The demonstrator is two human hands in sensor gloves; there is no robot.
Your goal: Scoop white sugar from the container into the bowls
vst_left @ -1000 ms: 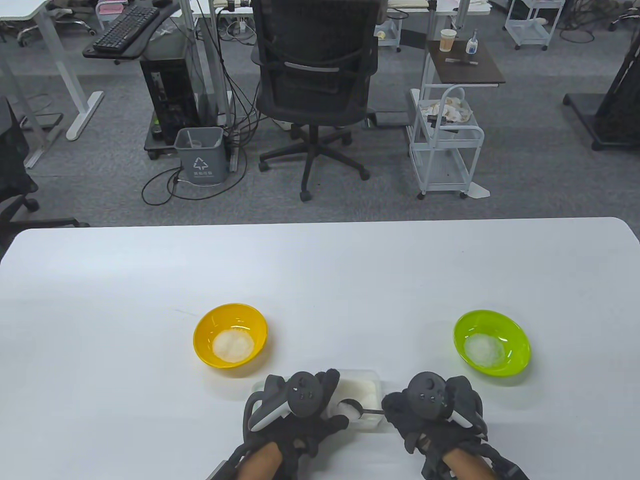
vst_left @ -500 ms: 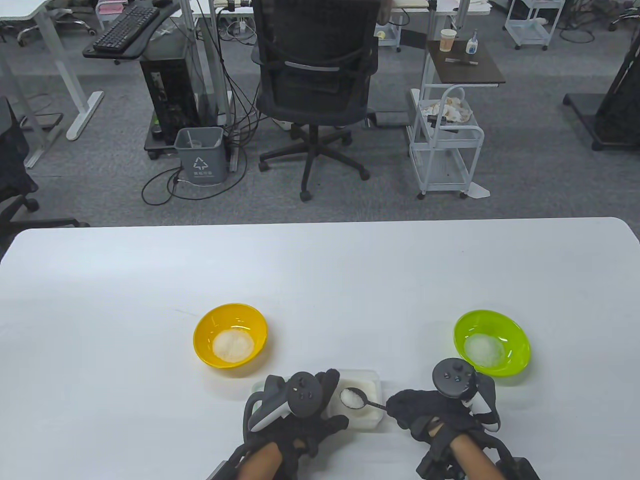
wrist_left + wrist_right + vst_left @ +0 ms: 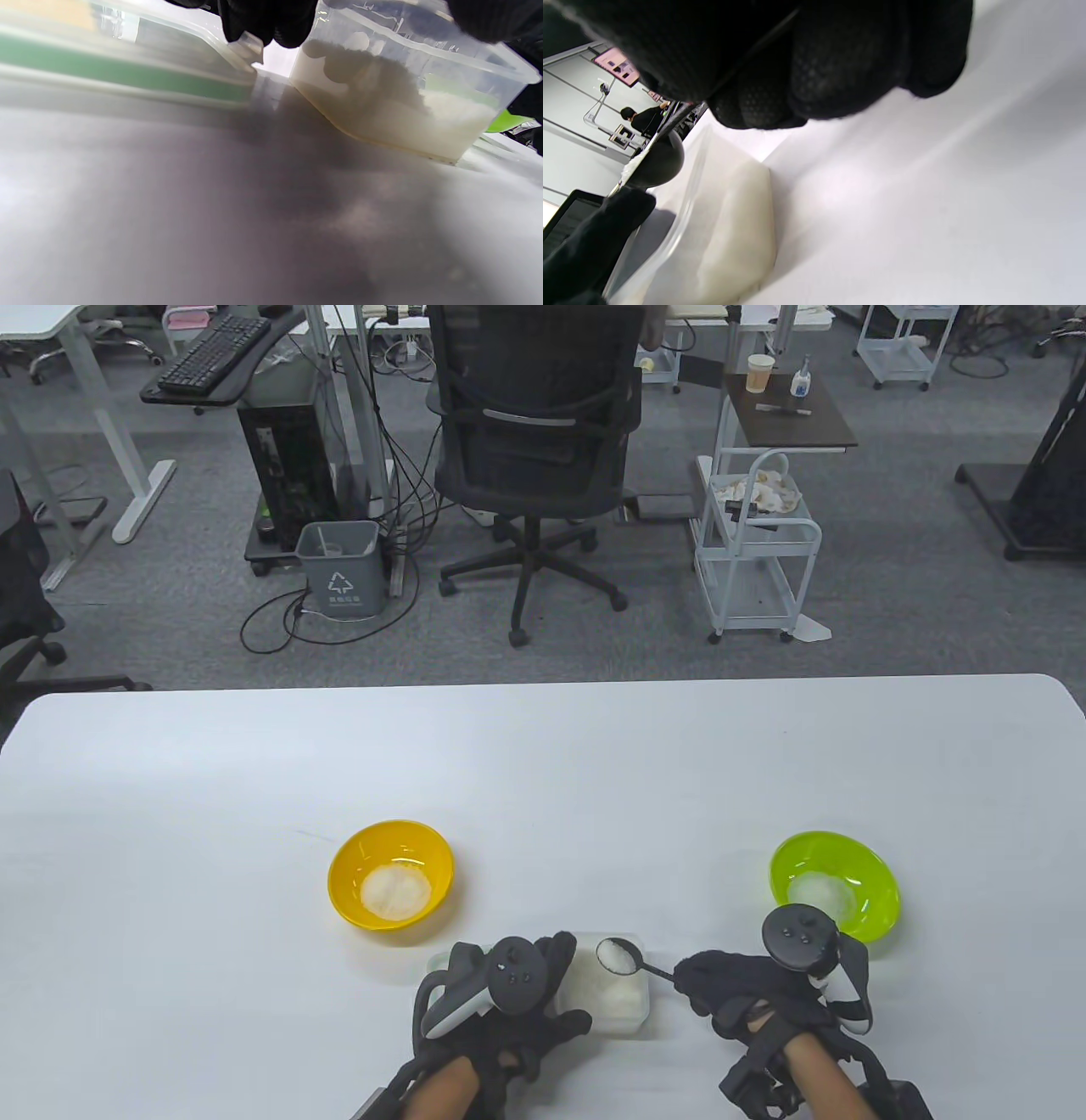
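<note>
The right hand (image 3: pixel 747 988) pinches a spoon (image 3: pixel 632 963) heaped with sugar (image 3: pixel 617 955), raised over the clear container (image 3: pixel 611 997) at the desk's (image 3: pixel 543 763) near edge. The left hand (image 3: pixel 501 993) grips that container. Best carried level and slowly to a bowl, likely the green bowl (image 3: pixel 874 874) nearby.

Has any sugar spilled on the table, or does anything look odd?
Nothing stands out. The right hand holds a heaped spoon over the sugar container; no spill shows on the table around either bowl.
</note>
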